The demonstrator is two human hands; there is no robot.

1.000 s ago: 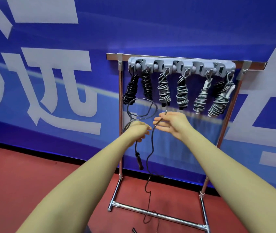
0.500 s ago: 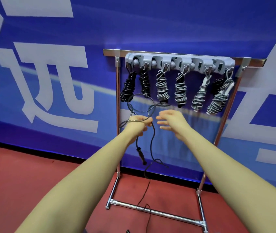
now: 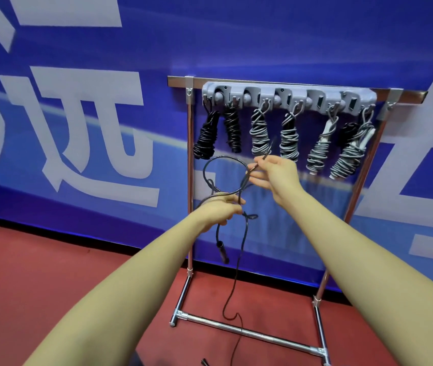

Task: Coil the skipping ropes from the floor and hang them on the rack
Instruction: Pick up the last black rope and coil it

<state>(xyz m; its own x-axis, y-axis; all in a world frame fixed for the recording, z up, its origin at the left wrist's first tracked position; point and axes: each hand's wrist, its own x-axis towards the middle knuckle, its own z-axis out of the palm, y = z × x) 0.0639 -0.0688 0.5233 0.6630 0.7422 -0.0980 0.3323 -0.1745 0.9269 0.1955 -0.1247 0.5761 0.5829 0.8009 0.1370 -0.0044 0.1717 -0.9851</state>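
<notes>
Before the blue wall, right hand (image 3: 273, 174) has lifted its pinched rope (image 3: 224, 165); left hand (image 3: 220, 210) grips coils.

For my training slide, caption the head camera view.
Left hand and right hand coil a black skipping rope before the rack.

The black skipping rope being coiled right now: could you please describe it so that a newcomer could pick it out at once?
Find the chrome rack against the blue banner wall, hung with black and grey rope bundles. In front of it, the left hand and right hand hold a thin black skipping rope. Unlike the tightly wound hanging bundles, it forms one open loop and trails to the red floor.
</notes>
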